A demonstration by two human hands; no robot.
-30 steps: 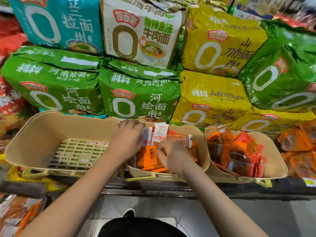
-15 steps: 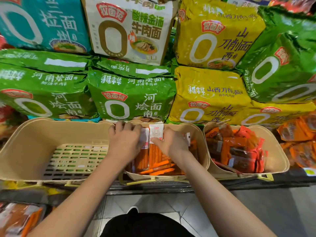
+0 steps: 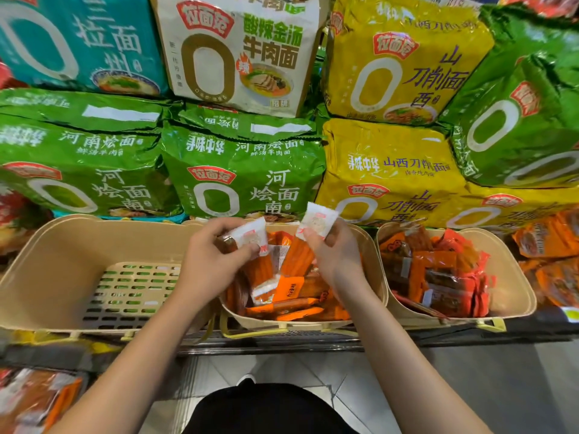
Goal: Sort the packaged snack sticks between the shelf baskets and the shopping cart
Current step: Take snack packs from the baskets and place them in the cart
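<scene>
Three beige shelf baskets stand in a row. The middle basket point(image 3: 372, 296) holds several orange packaged snack sticks point(image 3: 297, 292). My left hand point(image 3: 210, 261) grips a snack stick pack point(image 3: 253, 239) by its white top end, above the basket's left side. My right hand point(image 3: 335, 255) pinches another snack stick pack point(image 3: 318, 222) by its white end, lifted over the basket's back rim. The left basket point(image 3: 62, 245) shows a bare slotted floor. The right basket point(image 3: 513, 277) is filled with red and orange snack packs point(image 3: 438, 270).
Large green, yellow, teal and white noodle multipacks point(image 3: 244, 170) are stacked right behind the baskets. More orange packs point(image 3: 548, 236) lie at the far right. A lower shelf at bottom left holds orange packets point(image 3: 37, 399). Grey floor tiles point(image 3: 470, 386) lie below.
Both hands have risen out of the middle basket, each lifting a snack pack by its white end. The packs have separated, left and right.
</scene>
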